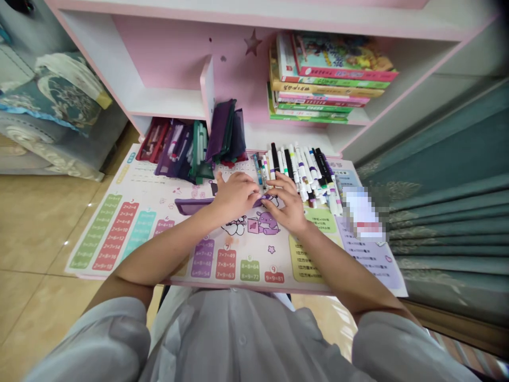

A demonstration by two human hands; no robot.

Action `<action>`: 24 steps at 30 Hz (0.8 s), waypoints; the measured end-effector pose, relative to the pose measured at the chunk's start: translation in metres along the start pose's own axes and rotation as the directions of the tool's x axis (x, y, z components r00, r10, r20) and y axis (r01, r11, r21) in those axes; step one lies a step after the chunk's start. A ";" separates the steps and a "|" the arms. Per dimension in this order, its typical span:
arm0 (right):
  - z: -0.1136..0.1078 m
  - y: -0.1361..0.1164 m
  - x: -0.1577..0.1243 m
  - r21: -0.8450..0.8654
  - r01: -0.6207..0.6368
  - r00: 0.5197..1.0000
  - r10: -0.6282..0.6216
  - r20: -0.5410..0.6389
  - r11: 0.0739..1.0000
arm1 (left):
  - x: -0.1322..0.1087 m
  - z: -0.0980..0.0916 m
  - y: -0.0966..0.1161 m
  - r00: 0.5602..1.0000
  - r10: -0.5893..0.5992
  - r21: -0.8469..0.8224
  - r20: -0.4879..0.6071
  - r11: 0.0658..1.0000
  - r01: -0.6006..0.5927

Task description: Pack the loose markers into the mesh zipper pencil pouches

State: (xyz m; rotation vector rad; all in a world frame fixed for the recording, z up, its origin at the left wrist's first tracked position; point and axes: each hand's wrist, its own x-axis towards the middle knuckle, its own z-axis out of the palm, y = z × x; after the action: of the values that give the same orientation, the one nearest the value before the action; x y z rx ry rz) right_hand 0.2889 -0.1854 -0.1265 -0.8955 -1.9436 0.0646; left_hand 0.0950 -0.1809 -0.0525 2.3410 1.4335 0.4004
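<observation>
A flat purple pouch [194, 206] lies across the middle of the desk mat, one end showing left of my left hand [235, 193]. My left hand is closed over the pouch and covers its middle. At the pouch's right end my right hand [287, 204] has its fingers bent, thumb and fingertips closed on the purple edge. Just beyond my right hand is a loose heap of marker pens [302, 167], mostly white with coloured bands and some black. What is inside the pouch is hidden by my hands.
Mesh pouches with pens inside [175, 146] stand at the back left. Purple and green pouches [225, 130] lean against a shelf divider [207, 87]. Stacked books [326, 79] fill part of the shelf. A blurred-out phone-like object [363, 212] lies at the right, near a curtain [445, 207].
</observation>
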 end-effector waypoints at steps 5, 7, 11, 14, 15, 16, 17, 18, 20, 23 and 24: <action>0.000 0.001 0.000 0.000 -0.008 1.000 0.008 0.003 1.000 | 0.002 0.004 0.000 0.998 -0.039 -0.083 -0.040 0.996 0.036; -0.001 0.002 -0.001 0.003 -0.006 1.000 0.006 0.004 1.000 | 0.002 0.003 0.002 0.998 -0.058 -0.117 -0.036 0.992 0.054; -0.002 0.002 -0.001 0.008 -0.010 1.000 0.010 0.015 1.000 | 0.003 -0.001 0.007 0.995 -0.100 -0.149 -0.002 0.984 0.099; -0.002 0.002 -0.001 0.004 -0.015 1.000 0.015 0.016 1.000 | 0.004 -0.002 0.009 0.992 -0.121 -0.139 0.034 0.982 0.124; -0.002 0.002 -0.001 0.004 -0.011 1.000 0.010 0.015 1.000 | 0.005 -0.002 0.009 0.991 -0.125 -0.133 0.047 0.982 0.130; -0.002 0.001 -0.001 0.005 -0.005 1.000 0.005 0.012 1.000 | 0.005 -0.003 0.009 0.990 -0.128 -0.128 0.060 0.982 0.135; -0.002 0.001 -0.001 0.006 0.001 1.000 -0.001 0.011 1.000 | 0.005 -0.003 0.009 0.989 -0.130 -0.124 0.075 0.983 0.138; -0.002 0.001 -0.001 0.005 0.005 1.000 -0.005 0.013 1.000 | 0.006 -0.003 0.009 0.987 -0.131 -0.121 0.091 0.982 0.142; -0.002 0.001 0.000 0.001 0.002 1.000 -0.002 0.022 1.000 | 0.007 -0.005 0.009 0.984 -0.134 -0.117 0.119 0.982 0.148; -0.002 0.001 -0.001 -0.001 -0.005 1.000 0.005 0.030 1.000 | 0.007 -0.007 0.009 0.980 -0.141 -0.111 0.141 0.981 0.157; -0.002 0.001 -0.001 0.001 -0.003 1.000 0.003 0.027 1.000 | 0.007 -0.008 0.009 0.979 -0.143 -0.110 0.145 0.981 0.160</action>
State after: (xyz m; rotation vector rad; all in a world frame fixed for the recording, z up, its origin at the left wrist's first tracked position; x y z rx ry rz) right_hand 0.2915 -0.1856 -0.1264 -0.9015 -1.9669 0.0795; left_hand 0.1024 -0.1771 -0.0409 2.1042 1.4679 0.2709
